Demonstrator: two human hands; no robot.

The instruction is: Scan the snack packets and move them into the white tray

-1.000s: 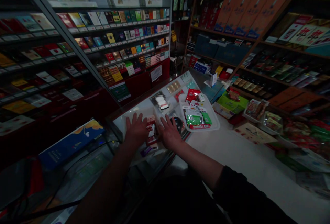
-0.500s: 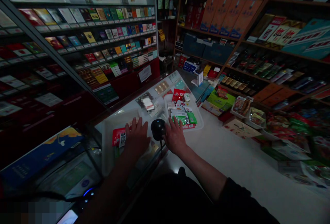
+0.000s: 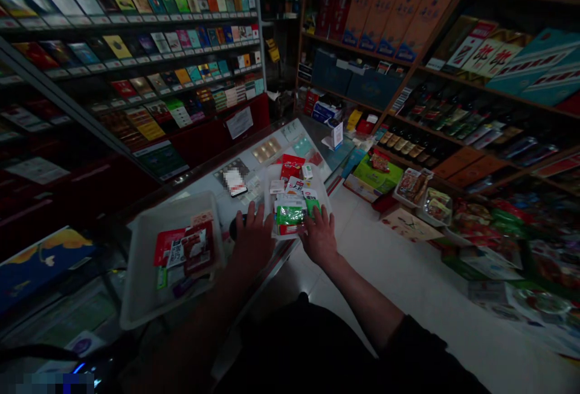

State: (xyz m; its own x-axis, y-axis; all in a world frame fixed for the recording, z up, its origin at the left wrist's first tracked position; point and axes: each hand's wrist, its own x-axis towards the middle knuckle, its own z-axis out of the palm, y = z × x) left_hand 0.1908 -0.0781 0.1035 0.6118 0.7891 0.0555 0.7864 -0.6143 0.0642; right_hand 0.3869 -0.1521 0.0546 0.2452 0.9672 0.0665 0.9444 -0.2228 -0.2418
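Note:
My left hand (image 3: 252, 240), fingers stretched out and apart, is over the counter between the two white trays. Beside it, on its left, a dark round object (image 3: 234, 228) shows only in part. My right hand (image 3: 321, 235) spreads its fingers at the near right corner of the right white tray (image 3: 327, 200), close to a green packet (image 3: 290, 215); whether it touches the packet or the rim I cannot tell. That tray also holds a red packet (image 3: 292, 165) and a small white-green box (image 3: 307, 171). The left white tray (image 3: 136, 285) contains red packets (image 3: 199, 246).
A phone (image 3: 235, 182) lies on the glass counter (image 3: 199, 185). Shelves of small packs (image 3: 167, 43) line the back left. Boxes and bottles (image 3: 446, 110) fill the right shelves. A green carton (image 3: 376, 173) and snack trays stand on the right, by the pale floor (image 3: 362, 249).
My left hand has moved from the left tray rightward past the dark round object. My right hand has left that object for the right tray's near corner. The view has turned right.

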